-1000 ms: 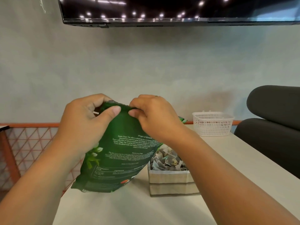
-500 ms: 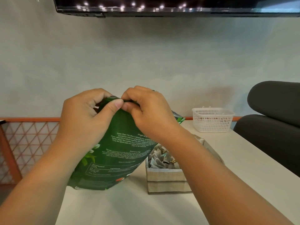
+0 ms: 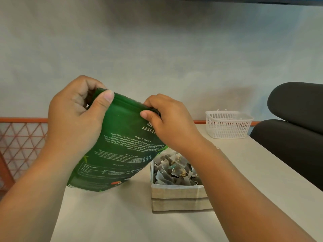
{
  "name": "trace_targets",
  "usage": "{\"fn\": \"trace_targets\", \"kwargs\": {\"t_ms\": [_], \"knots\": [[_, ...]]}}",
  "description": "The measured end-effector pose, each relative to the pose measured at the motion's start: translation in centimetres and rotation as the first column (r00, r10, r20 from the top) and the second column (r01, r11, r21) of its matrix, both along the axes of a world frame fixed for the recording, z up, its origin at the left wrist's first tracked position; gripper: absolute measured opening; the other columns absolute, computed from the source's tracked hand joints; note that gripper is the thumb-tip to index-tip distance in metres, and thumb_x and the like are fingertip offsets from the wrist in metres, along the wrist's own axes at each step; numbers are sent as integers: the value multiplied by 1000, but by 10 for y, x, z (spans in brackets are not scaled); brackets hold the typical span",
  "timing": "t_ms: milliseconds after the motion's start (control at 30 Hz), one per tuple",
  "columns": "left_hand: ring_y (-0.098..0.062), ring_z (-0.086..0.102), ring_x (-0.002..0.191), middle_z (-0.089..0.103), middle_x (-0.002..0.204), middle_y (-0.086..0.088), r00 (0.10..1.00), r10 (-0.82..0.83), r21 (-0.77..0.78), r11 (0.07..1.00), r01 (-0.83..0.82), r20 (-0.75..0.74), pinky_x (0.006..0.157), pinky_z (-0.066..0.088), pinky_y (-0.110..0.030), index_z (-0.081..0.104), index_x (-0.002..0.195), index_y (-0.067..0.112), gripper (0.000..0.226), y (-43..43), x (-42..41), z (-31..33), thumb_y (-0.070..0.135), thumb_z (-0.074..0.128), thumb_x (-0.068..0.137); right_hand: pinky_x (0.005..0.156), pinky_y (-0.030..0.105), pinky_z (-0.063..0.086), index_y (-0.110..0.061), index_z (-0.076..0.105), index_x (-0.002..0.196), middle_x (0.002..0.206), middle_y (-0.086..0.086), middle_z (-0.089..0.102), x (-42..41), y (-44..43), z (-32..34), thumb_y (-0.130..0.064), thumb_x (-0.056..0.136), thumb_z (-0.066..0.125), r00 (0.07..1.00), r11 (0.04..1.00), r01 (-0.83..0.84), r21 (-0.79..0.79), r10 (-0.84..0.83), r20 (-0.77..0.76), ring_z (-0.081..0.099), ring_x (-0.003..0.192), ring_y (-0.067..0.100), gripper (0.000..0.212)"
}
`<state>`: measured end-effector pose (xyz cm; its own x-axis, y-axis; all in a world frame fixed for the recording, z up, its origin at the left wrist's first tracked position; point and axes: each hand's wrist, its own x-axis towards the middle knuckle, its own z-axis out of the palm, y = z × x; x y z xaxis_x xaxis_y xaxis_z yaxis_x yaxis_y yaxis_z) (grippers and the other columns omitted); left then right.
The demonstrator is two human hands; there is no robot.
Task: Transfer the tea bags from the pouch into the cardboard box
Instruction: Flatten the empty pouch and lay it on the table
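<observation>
Grip: your left hand [image 3: 75, 119] pinches the left top corner of the glossy green foil pouch [image 3: 122, 145] between thumb and curled fingers. Your right hand [image 3: 171, 124] pinches the right end of that edge. Hold the edge taut and work along it evenly, with the pouch tilted over the pale table [image 3: 122, 220]. Just beside it, the beige cardboard box [image 3: 176, 194] is heaped with pyramid mesh tea bags [image 3: 174, 170]. The pouch contents are hidden.

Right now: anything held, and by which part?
The green pouch, by its top edge: the left hand pinches the left end and the right hand pinches the right end.
</observation>
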<state>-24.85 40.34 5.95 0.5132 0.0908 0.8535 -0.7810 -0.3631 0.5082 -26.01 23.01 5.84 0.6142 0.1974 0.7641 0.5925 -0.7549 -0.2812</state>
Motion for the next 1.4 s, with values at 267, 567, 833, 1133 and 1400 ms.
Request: {"fn": "trace_targets", "kwargs": {"t_ms": [267,567,833,1133,1400], "knots": [[-30,58,69,60,71,0,997,65,69,996,-62,-45,62,53,-48,54,74,35,14,-1,7,-7,47,48,79,60,29,34,-7,63,79,71,-8,47,17,1,-10,-18,87,52,998,999,-28,23,26,57,45,68,15,17],[-18,55,63,56,66,6,994,94,110,990,-87,-60,59,51,-37,51,73,35,17,4,18,-14,48,44,80,70,31,42,-11,64,98,84,-4,56,24,6,-16,-21,86,53,996,993,-86,75,87,-13,50,80,15,19],[-7,50,65,54,70,7,984,176,139,975,-173,-11,55,40,-30,48,85,20,14,-1,31,-20,28,43,94,70,28,37,-14,62,94,85,-7,54,37,-6,-16,-20,84,63,997,996,-27,79,33,-67,50,81,11,11],[-7,43,59,50,68,5,986,119,-29,992,-123,-113,52,40,-29,46,75,26,19,8,56,-25,29,41,93,68,34,45,-8,69,83,77,-1,58,60,-23,-19,-8,83,62,997,987,69,145,-64,-38,53,75,17,7],[-9,43,60,49,68,2,974,137,-57,987,-149,-181,54,36,-27,47,76,20,23,10,56,-26,23,41,97,72,32,44,-13,70,90,82,1,66,59,-15,-27,-23,79,54,999,997,40,69,-42,20,56,78,20,22]]}}
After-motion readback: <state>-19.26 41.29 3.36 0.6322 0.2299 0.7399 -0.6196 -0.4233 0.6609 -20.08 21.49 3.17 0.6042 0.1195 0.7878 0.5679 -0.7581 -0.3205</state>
